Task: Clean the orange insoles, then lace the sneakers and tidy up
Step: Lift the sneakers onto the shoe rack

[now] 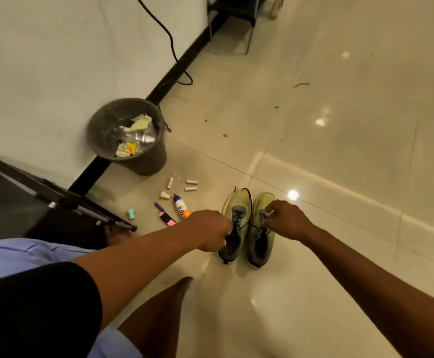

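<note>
Taking the round dark grey plastic waste bin [126, 136] against the white wall [43, 60] as our landmark, we start at its lower left, where a black metal-framed piece of furniture [30, 200] sits at the picture's edge. The bin itself holds crumpled yellowish paper and wrappers. Just below and right of the bin, small things lie scattered on the glossy cream tiled floor [339, 112]: a mint-green cap [131, 213], a purple and pink marker [164, 214], three small white tubes [191, 185], a white cap [164, 195] and a white glue bottle with an orange base [181, 206].

Farther right of the bin and lower, we see our left hand [210, 229] with its fingers curled tight; it appears to pull a dark lace [246, 224], though we cannot tell exactly how the fingers hold it. It covers the inner side of the left yellow-green and grey mesh sneaker [236, 220], which stands on the floor with its toe pointing away from us. Touching that shoe on its right stands the right yellow-green and grey mesh sneaker [261, 233], parallel to it. Our right hand [286, 219] hovers over this shoe's tongue, thumb and fingertips pinching the lace near the eyelets.

Well above the bin, a black cable [170, 40] hangs down the wall to the floor.
</note>
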